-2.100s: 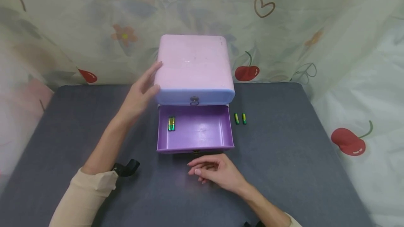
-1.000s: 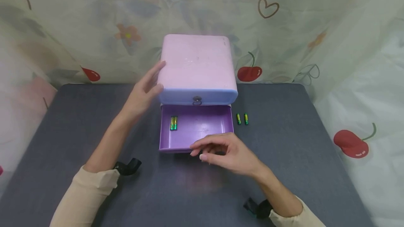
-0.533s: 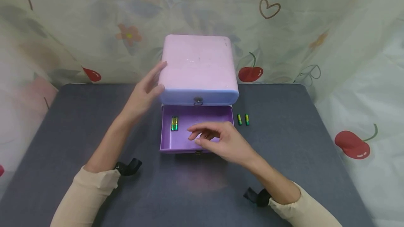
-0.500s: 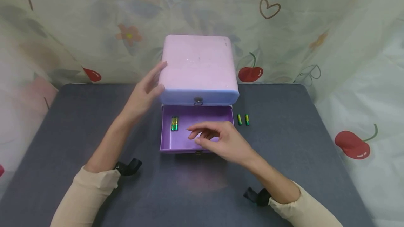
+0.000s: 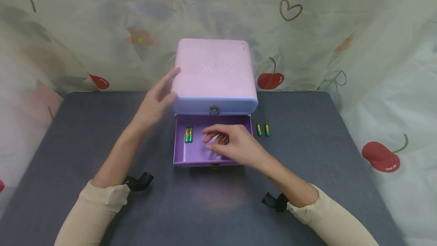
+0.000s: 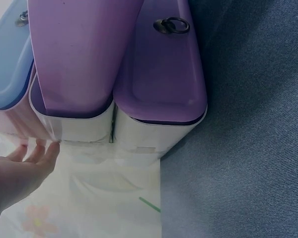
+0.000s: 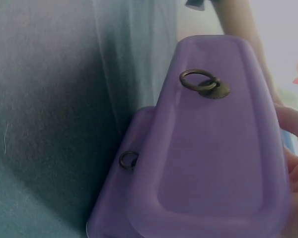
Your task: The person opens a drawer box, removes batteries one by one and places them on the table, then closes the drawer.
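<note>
A stacked chest of drawers with a pink top and a blue top drawer stands on the table. Its purple drawer is pulled out, with two green-and-gold batteries side by side at its left. My left hand touches the chest's left side, fingers fairly straight. Over the pulled-out drawer hovers my right hand, fingers loosely bent; nothing shows between them. The right wrist view shows the drawer front with its ring pull, beside part of that hand.
Two more batteries, a left one and a right one, lie on the dark table right of the drawer. A lower purple drawer is pushed in beneath the pulled-out one. A printed curtain hangs behind.
My right hand has moved forward from in front of the drawer to above its inside. The left hand stays against the chest; the batteries have not moved.
</note>
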The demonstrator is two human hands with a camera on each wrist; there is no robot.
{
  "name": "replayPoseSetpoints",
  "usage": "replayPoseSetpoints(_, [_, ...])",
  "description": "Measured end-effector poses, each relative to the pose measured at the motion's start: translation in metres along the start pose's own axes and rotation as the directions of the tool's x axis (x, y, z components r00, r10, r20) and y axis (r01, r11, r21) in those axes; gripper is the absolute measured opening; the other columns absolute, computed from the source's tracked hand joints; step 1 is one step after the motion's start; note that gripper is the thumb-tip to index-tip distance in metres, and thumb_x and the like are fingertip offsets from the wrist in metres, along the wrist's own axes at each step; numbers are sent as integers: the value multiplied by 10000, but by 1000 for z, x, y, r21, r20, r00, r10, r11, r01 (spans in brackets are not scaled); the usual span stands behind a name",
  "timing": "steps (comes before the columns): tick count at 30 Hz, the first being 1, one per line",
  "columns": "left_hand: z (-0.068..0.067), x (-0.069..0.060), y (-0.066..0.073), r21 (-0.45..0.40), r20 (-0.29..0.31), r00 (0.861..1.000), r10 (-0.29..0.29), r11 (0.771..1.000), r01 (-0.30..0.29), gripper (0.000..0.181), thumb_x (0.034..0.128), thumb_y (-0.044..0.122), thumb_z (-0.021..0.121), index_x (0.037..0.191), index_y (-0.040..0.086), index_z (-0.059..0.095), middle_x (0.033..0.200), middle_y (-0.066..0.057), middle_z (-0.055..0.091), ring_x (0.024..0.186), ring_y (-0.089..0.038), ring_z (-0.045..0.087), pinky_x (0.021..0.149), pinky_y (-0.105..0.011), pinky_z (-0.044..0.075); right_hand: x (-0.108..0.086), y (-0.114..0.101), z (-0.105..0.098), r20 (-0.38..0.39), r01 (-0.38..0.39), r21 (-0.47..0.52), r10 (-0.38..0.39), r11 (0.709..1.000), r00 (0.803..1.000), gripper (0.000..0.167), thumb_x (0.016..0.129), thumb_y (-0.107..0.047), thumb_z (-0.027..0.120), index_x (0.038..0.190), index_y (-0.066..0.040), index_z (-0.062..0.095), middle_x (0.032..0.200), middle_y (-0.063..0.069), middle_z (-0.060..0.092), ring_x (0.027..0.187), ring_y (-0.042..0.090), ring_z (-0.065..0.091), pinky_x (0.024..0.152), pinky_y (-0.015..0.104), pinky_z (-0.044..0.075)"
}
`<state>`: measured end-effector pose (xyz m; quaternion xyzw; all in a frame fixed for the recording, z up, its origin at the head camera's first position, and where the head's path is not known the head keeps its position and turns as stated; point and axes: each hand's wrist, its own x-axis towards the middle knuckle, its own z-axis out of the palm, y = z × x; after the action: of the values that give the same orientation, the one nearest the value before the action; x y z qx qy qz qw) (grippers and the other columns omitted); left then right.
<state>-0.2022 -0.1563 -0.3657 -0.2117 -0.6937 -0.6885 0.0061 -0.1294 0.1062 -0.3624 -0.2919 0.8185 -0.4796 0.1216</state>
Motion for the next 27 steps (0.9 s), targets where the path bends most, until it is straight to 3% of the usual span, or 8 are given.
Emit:
replayPoseSetpoints(5, [0,0,1,3,3,1000,-3,1000,3,579,996,92,552,1543,114,365,1619,-5,289,1494,-153,220,1216,-354,167,10,1,2,3,-37,-115,37,993,999,357,860,-125,780,1200,-47,702,948,-39,737,772,39,660,714,241,560])
replayPoseSetpoints(11, [0,0,1,10,5,1000,-7,1000,7,584,991,74,538,1546,119,360,1619,3,288,1493,-151,222,1217,-360,164,19,5,6,39,-62,-175,70,983,997,393,858,-161,793,1220,-44,691,937,-51,734,779,38,648,710,223,543])
replayPoseSetpoints(19, [0,0,1,-1,3,1000,-6,1000,6,584,993,92,550,1545,117,360,1622,-3,281,1495,-157,216,1217,-353,162,32,14,7,115,-80,-153,98,985,988,413,868,-152,780,1245,-30,664,943,-52,736,801,38,666,740,221,535])
replayPoseSetpoints(27, [-2,0,-1,24,12,1000,-11,1000,10,622,993,219,612,1552,140,352,1637,-7,237,1501,-174,199,1215,-382,173,42,23,13,131,-102,-117,117,988,984,453,864,-139,783,1271,-7,633,937,-37,742,800,33,675,741,210,526])
